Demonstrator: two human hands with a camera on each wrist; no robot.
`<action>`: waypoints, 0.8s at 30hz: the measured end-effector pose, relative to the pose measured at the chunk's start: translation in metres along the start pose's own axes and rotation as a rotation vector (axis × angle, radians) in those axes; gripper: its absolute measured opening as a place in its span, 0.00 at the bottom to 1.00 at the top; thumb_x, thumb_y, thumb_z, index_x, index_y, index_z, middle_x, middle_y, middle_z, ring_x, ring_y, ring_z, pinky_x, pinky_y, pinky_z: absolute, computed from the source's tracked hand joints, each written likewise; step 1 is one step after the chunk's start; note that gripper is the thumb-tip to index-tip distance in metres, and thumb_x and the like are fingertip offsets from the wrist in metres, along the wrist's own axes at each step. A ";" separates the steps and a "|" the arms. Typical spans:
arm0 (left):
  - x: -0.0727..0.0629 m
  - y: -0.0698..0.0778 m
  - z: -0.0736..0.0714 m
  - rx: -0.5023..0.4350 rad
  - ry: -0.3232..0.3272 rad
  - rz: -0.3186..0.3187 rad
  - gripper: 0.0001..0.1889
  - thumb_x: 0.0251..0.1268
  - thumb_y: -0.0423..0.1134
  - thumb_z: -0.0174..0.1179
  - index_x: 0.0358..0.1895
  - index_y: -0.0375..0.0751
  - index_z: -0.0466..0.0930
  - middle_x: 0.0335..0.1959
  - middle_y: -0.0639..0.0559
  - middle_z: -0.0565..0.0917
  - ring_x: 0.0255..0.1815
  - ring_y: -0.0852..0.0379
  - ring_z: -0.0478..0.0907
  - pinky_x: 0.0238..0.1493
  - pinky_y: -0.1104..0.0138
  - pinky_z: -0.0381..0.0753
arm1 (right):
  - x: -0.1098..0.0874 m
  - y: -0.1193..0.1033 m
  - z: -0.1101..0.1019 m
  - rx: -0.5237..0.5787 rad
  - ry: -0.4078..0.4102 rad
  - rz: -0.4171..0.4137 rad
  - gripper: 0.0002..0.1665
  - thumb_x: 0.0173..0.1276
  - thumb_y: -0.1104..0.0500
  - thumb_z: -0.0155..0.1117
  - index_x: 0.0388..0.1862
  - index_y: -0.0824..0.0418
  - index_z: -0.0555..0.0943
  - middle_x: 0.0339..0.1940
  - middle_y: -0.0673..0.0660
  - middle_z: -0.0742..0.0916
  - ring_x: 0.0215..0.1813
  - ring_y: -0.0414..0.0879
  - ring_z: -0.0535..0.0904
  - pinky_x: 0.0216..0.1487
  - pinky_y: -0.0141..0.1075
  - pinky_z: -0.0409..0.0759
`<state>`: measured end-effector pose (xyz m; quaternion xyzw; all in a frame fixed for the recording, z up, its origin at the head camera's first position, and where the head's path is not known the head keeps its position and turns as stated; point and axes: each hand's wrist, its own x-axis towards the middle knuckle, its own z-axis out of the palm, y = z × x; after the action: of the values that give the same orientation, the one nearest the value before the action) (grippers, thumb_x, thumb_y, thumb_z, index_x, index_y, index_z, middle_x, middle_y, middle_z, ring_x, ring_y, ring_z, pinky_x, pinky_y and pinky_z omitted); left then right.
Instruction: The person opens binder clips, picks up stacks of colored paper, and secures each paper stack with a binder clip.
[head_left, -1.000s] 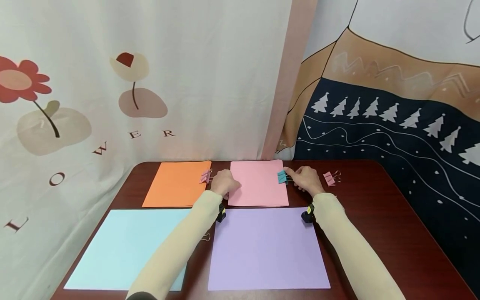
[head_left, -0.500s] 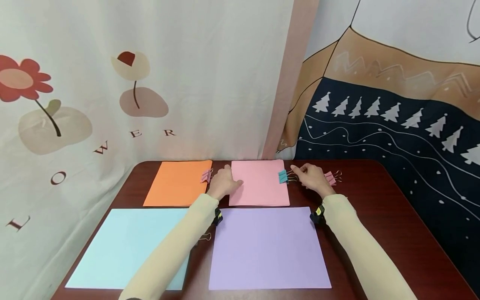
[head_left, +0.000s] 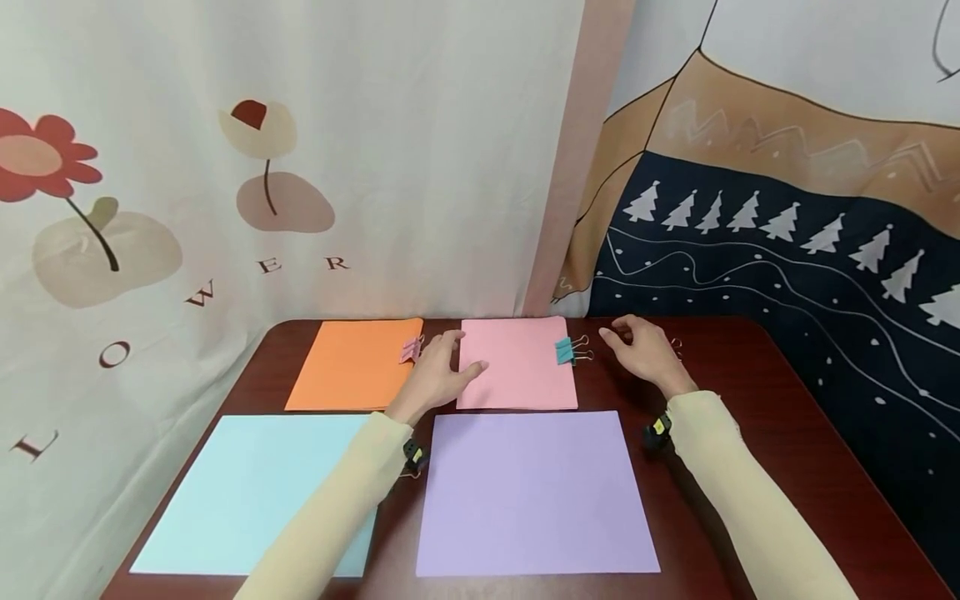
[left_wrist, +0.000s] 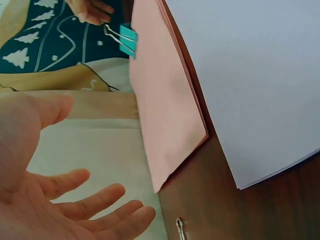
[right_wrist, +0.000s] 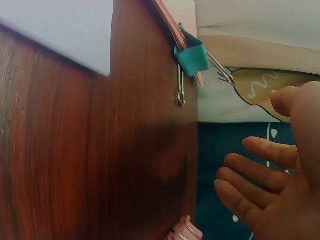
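The pink paper stack [head_left: 517,367] lies at the back middle of the table, a teal binder clip [head_left: 565,351] clamped on its right edge with both wire handles spread. My right hand [head_left: 647,354] hovers just right of those handles, fingers loosely bent and holding nothing. In the right wrist view the teal clip [right_wrist: 192,59] grips the layered sheets, apart from the fingertips. Between the orange and pink stacks is my left hand [head_left: 435,377], thumb and fingers spread over the pink stack's left edge. The left wrist view shows this hand [left_wrist: 75,200] with nothing in it.
An orange paper stack [head_left: 352,367] with a pink binder clip [head_left: 410,349] lies at back left. Light blue paper [head_left: 247,492] and purple paper [head_left: 536,496] lie in front. Another pink clip [right_wrist: 185,230] sits beyond my right hand. Printed curtains [head_left: 412,167] hang behind the table.
My right hand has let go of the teal clip's handles and drawn off to the right. My left hand has lifted from the pink stack and shifted slightly left, its fingers spreading.
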<state>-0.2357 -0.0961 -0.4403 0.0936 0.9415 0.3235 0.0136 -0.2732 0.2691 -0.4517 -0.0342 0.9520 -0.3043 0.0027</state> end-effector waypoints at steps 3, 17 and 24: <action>-0.011 0.002 -0.002 -0.012 -0.008 0.015 0.41 0.69 0.59 0.64 0.77 0.40 0.62 0.74 0.38 0.70 0.74 0.39 0.69 0.73 0.43 0.69 | -0.003 0.001 -0.006 -0.045 -0.014 0.001 0.38 0.79 0.38 0.51 0.75 0.64 0.67 0.74 0.71 0.73 0.72 0.67 0.68 0.73 0.66 0.65; -0.055 0.004 -0.003 0.075 -0.175 0.024 0.51 0.59 0.65 0.69 0.80 0.48 0.58 0.79 0.41 0.61 0.81 0.41 0.57 0.73 0.41 0.67 | -0.014 0.022 -0.022 -0.134 0.055 -0.017 0.42 0.76 0.41 0.57 0.76 0.68 0.64 0.78 0.74 0.64 0.78 0.70 0.55 0.77 0.68 0.53; -0.072 0.002 0.003 0.175 -0.223 0.006 0.55 0.53 0.66 0.73 0.80 0.45 0.58 0.78 0.43 0.64 0.79 0.43 0.61 0.71 0.44 0.72 | -0.020 0.032 -0.030 -0.119 0.059 0.032 0.46 0.76 0.40 0.56 0.78 0.72 0.60 0.78 0.77 0.64 0.76 0.72 0.56 0.75 0.69 0.57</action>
<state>-0.1649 -0.1057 -0.4442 0.1326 0.9584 0.2278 0.1092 -0.2557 0.3136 -0.4462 -0.0100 0.9685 -0.2478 -0.0228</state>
